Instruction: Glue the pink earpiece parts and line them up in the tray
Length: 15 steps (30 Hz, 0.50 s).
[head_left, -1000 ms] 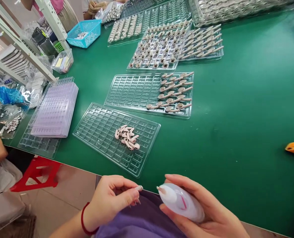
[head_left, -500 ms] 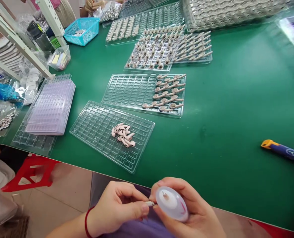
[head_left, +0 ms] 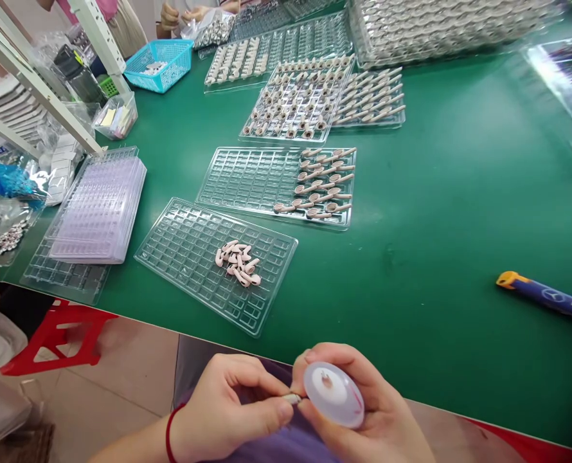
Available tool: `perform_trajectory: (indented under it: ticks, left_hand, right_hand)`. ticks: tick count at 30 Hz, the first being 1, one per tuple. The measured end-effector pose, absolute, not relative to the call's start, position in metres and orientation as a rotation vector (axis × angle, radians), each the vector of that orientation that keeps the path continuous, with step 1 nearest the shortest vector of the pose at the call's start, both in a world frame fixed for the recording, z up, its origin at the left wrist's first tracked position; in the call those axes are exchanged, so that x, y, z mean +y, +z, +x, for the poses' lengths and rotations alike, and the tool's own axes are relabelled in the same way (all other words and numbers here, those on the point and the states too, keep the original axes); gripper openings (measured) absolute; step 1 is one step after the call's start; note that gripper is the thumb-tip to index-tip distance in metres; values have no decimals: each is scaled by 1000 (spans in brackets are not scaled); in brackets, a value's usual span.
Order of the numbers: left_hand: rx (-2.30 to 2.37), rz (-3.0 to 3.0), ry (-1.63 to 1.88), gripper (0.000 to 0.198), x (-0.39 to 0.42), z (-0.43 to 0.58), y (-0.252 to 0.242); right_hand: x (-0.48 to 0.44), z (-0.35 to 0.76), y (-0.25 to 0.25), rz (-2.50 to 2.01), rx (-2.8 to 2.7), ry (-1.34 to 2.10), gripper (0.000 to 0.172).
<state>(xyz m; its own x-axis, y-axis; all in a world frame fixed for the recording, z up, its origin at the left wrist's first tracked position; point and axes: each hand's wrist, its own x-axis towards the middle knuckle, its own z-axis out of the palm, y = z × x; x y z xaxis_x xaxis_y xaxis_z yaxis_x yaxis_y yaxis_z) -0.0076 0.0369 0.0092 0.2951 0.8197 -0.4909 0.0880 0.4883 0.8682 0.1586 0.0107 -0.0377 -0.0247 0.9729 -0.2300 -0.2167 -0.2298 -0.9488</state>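
Observation:
Between thumb and fingertips, my left hand (head_left: 238, 405) pinches a small pale earbud shell (head_left: 292, 399), partly hidden by the fingers. My right hand (head_left: 382, 418) is wrapped round a translucent plastic squeeze bottle (head_left: 337, 408), its rounded base facing me and whitish contents inside. The bottle's tip points at the shell; whether they touch I cannot tell. Both hands are at the table's front edge, above my lap. Beyond them, a clear blister tray (head_left: 184, 270) bears a loose heap of pale earbud shells (head_left: 238, 260).
Another clear tray (head_left: 247, 177) holds rows of earbud shells at its right end. Filled trays (head_left: 298, 96) lie farther back. Stacked trays (head_left: 98, 212) stand left, near a blue basket (head_left: 170, 74). A blue-and-yellow cutter (head_left: 546, 296) lies right. Another person's hands (head_left: 184, 14) are at the far side.
The view has shifted slightly, so the trays and cutter sit a little further left. Both hands keep their hold on the shell and bottle, almost still.

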Motion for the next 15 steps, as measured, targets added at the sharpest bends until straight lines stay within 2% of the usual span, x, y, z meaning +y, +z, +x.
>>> perform_trajectory:
  ticks: [9,12,15]
  left_hand:
    - [1207,1102,631,19,33,-11,6]
    - [1276,1456,759,12,33,-16,3]
    - [1367,1966,941,11,35,-26,-6]
  right_hand:
    - [12,157,-32,-1265,-884,1451,33]
    - [13,167,-33,-1334,-983,1395,40]
    - [14,182,-42,-1321,-1233,1247,37]
